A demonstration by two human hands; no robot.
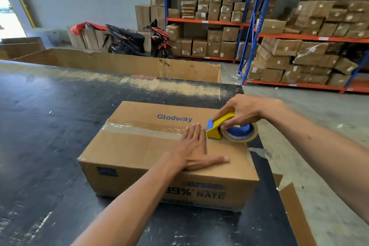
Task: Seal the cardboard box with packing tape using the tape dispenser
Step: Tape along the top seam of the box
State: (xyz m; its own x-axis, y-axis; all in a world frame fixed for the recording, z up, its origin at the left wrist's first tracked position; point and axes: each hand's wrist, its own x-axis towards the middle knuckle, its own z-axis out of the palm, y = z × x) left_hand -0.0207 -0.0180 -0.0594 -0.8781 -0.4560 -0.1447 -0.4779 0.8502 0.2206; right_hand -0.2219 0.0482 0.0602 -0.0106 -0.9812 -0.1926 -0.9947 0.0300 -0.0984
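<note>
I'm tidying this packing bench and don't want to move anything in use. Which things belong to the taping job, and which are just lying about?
In use:
box
tape dispenser
left hand, flat on the box
right hand, gripping the dispenser

Lying about:
cardboard tray
scooter
loose cardboard

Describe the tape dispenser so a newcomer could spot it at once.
Start at the big black worktable and find the brown cardboard box printed "Glodway". At the right end of its top, the right hand grips the yellow and blue plastic tape dispenser, the only brightly coloured item there, with its tan tape roll.
</note>
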